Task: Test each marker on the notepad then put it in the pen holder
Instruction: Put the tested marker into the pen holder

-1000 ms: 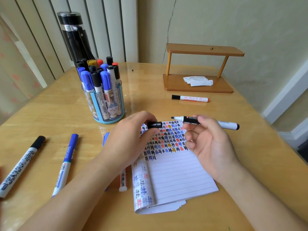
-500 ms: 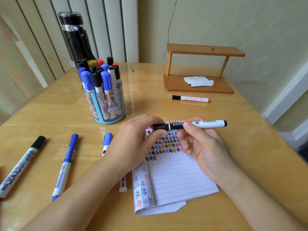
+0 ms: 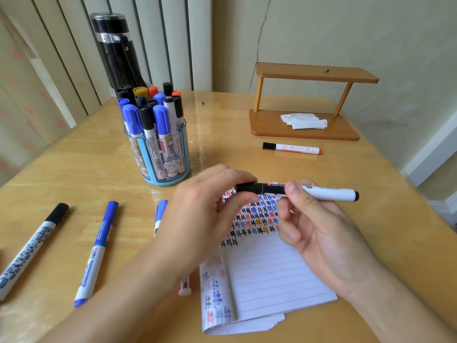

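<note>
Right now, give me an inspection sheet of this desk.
Surface: glossy wooden table.
Job's things: notepad open, top rows full of coloured test marks; pen holder packed with capped markers; held marker over the notepad; black-capped marker, blue marker and red-ended marker lying loose.
Clutter: wooden shelf holding a crumpled tissue; black cylinder behind the holder.
Fingers: left hand pinches the held marker's cap end; right hand grips its barrel.
Cables: nothing seen.
Surroundings: vertical blinds, cracked wall.

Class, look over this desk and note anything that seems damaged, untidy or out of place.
A long crack runs up the beige wall. A crumpled white tissue lies on the wooden stand's base. The lined notepad's used pages are folded back unevenly.
</note>
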